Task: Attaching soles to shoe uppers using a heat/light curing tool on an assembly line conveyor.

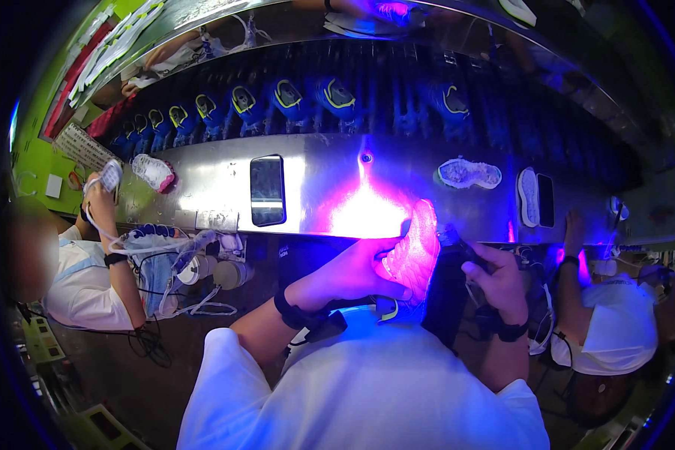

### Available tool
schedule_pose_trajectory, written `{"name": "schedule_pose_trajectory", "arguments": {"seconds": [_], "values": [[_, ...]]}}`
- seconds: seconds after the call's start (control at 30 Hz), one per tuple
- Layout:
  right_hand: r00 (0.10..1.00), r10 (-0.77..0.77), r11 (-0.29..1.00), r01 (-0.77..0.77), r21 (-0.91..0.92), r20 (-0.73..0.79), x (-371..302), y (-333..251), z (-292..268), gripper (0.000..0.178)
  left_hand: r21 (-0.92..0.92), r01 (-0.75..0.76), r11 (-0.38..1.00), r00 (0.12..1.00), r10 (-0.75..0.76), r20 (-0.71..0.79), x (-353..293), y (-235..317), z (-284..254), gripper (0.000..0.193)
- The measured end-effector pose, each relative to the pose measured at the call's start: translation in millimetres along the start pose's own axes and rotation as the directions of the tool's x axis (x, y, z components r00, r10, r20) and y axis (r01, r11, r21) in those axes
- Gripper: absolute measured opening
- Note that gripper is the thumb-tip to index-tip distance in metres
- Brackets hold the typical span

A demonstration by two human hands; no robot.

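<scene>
So the left hand (352, 274) fingers are wrapped around a shoe upper (415, 251), glowing pink, held up at the near edge of the steel bench (330, 187). The right hand (495, 277) is clenched on a small dark tool (452, 238), its tip touching the shoe's side. A bright purple-pink light patch is thrown on the bench just beyond. A phone (267, 190) is laid flat further left, a loose sole (469, 173) to the right. Blue shoes (292, 97) are lined up on the conveyor behind.
</scene>
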State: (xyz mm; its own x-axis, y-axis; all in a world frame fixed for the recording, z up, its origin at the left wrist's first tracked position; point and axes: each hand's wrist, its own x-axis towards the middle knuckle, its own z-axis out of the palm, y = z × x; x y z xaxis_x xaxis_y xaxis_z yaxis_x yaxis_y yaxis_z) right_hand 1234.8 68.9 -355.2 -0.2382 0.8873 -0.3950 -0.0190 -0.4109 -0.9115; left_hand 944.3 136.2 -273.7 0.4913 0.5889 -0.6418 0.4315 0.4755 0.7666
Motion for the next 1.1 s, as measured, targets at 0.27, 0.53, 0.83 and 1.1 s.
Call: {"name": "schedule_pose_trajectory", "arguments": {"seconds": [0.27,0.53,0.83,1.1], "values": [[0.984,-0.119,0.993,0.116,-0.03,-0.131,-15.0,39.8,36.9,0.045,-0.325,0.133,0.936,0.99,-0.109,0.093,5.8,-13.2,-0.7,0.065],[0.981,0.036,0.999,-0.036,0.001,-0.19,-7.2,21.3,18.2,0.041,-0.285,-0.004,0.959,0.999,-0.008,-0.041,31.3,-27.7,20.9,0.063],[0.974,0.205,0.978,-0.208,0.031,0.096,-36.0,11.2,-19.8,0.043,-0.148,-0.084,0.985,0.98,0.055,-0.193,45.2,-10.4,12.4,0.065],[0.994,0.071,0.993,-0.078,-0.088,-0.087,-54.3,14.9,-0.1,0.041,-0.198,-0.028,0.98,0.961,-0.029,-0.276,30.9,3.3,17.5,0.062]]}}
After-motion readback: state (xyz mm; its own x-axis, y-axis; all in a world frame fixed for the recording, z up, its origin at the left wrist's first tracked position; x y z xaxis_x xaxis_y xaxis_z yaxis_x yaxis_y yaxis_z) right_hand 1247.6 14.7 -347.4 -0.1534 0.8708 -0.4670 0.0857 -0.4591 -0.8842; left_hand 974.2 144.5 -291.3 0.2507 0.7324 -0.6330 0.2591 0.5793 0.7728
